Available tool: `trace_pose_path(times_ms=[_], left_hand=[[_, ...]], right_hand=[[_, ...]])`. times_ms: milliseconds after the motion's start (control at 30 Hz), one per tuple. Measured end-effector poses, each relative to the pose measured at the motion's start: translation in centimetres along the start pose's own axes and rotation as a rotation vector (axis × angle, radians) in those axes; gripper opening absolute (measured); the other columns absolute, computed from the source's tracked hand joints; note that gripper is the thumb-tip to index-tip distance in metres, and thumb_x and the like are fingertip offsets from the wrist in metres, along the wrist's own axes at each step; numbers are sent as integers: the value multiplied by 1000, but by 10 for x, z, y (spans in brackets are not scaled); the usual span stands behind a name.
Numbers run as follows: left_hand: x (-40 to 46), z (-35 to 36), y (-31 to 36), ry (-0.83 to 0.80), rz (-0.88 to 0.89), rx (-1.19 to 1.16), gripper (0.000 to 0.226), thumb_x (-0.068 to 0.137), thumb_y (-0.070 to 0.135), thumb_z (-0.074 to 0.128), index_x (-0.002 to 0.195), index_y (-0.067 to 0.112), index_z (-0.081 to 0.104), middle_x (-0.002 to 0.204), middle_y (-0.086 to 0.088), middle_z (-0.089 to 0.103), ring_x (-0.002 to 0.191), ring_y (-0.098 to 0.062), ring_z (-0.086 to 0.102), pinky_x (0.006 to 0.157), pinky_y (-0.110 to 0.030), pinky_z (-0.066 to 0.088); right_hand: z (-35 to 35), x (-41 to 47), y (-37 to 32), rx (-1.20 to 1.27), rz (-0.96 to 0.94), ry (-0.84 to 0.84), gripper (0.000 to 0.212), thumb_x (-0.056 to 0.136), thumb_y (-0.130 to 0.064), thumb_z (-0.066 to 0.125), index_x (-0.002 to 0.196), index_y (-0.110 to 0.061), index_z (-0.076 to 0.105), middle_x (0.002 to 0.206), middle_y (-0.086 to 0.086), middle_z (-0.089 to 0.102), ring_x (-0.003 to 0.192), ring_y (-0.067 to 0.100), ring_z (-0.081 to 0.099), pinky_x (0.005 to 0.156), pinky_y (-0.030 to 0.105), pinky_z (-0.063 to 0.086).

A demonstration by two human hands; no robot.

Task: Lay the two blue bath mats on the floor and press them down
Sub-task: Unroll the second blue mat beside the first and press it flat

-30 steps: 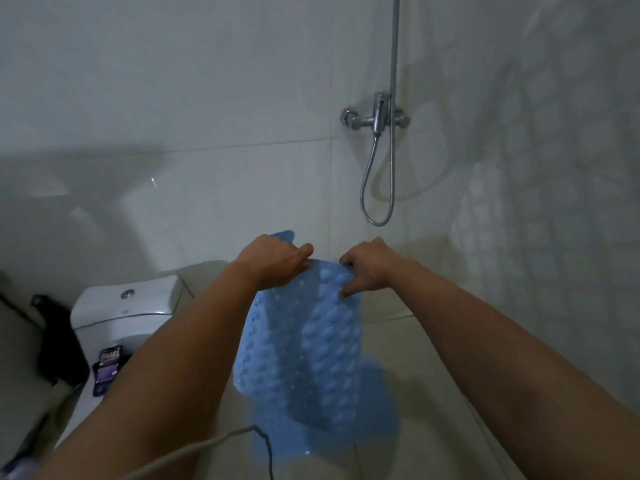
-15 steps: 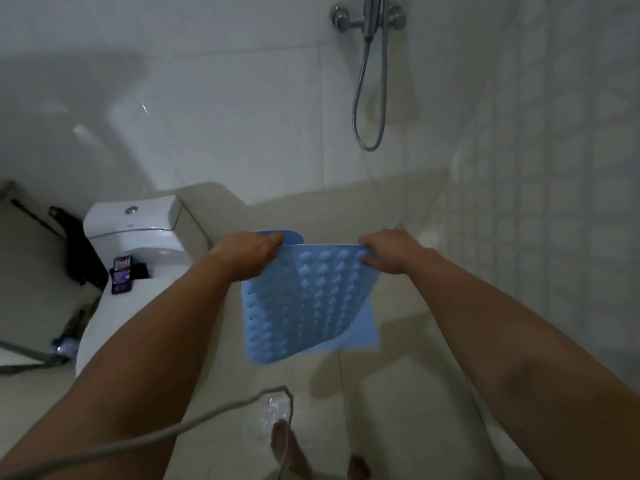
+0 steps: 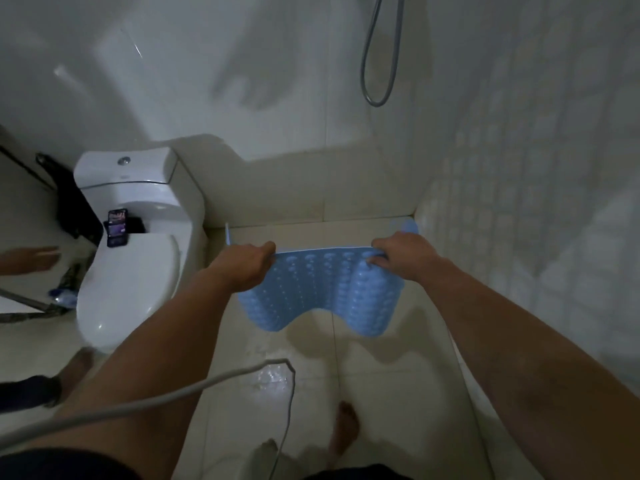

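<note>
1. The left hand [image 3: 246, 268] and the right hand [image 3: 403, 252] each pinch the far edge of a blue bath mat [image 3: 322, 292], fingers curled over the rim; each grip is clenched on the mat, well apart from the other, probably to keep the sheet spread wide.
2. The mat hangs from that edge over the wet tiled floor [image 3: 374, 386], sagging in two lobes. Whether its lower edge touches the tiles cannot be told.
3. Its bumpy, perforated face is turned toward the camera.
4. A second blue edge [image 3: 407, 226] shows just behind the right hand near the wall corner; likely the other mat, though that is unclear.
5. It is held in the shower corner, below the hose [image 3: 379, 64] and beside the toilet [image 3: 128, 251]. Laying is under way; pressing is not yet done.
6. A phone [image 3: 117, 227] stands on the toilet lid, and a white cable [image 3: 214, 379] crosses the foreground.
</note>
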State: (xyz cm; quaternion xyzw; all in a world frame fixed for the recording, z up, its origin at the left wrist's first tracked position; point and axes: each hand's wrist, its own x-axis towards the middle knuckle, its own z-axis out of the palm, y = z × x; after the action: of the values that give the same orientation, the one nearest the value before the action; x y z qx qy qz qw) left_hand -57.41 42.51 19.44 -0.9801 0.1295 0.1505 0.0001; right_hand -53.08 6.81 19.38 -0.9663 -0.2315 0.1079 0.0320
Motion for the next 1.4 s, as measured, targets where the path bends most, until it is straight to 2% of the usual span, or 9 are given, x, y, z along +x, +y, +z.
trace_pose_path(times_ms=[100,267,400,567,733,867,1033,1167,1400], left_hand=[[-18,15,-11,17,17,8,30,109,44,35,120,18,44,102,-15,67,91,-39,65,67,-39,41],[-54,47,-32,-49,82,55,25,109,42,34,118,21,43,93,-8,62,81,-31,62,66,-41,48],[-90,81,-53,-139,110,43,20,107,33,43,122,20,45,105,-9,63,87,-30,62,67,-37,40],[-118,106,-70,-218,92,-48,19,103,18,50,122,16,49,108,-13,65,89,-30,61,71,-39,44],[-121,119,-77,-198,58,-54,11,101,22,50,106,14,56,103,-14,67,94,-35,66,73,-39,46],[-117,124,-79,-192,6,-52,13,103,24,48,103,15,57,103,-12,68,91,-32,65,71,-37,42],[-112,130,-75,-167,-38,-93,23,104,32,45,108,17,62,107,-11,70,98,-33,66,81,-41,54],[-109,131,-69,-163,-49,-122,33,107,36,39,107,15,64,110,-12,69,102,-33,65,82,-40,51],[-104,141,-59,-227,-39,-179,37,110,34,37,111,11,67,113,-11,70,106,-30,65,86,-40,52]], right_hand=[[14,-12,-16,46,33,-72,34,99,-51,55,107,-20,65,81,-4,53,91,25,63,71,33,40],[41,-34,-58,23,62,-186,23,101,-40,54,106,-20,65,87,-1,59,93,25,64,71,30,38],[65,-50,-94,29,85,-214,25,103,-40,53,106,-18,65,93,0,65,94,25,65,70,31,38],[81,-69,-125,4,138,-236,34,103,-46,50,122,-22,67,112,3,71,110,25,63,82,33,46],[95,-75,-131,43,160,-260,32,104,-43,49,111,-18,69,107,5,72,101,24,67,80,34,50],[98,-72,-130,26,136,-253,30,106,-45,44,97,-22,63,103,1,69,99,21,64,73,31,42],[97,-67,-116,43,164,-263,35,104,-47,44,101,-23,69,99,1,71,93,21,66,76,35,51],[97,-71,-111,59,179,-306,37,104,-46,44,107,-21,71,106,1,71,97,22,66,82,39,55],[115,-79,-105,153,190,-361,34,105,-41,47,110,-17,71,110,5,71,102,24,66,76,31,44]])
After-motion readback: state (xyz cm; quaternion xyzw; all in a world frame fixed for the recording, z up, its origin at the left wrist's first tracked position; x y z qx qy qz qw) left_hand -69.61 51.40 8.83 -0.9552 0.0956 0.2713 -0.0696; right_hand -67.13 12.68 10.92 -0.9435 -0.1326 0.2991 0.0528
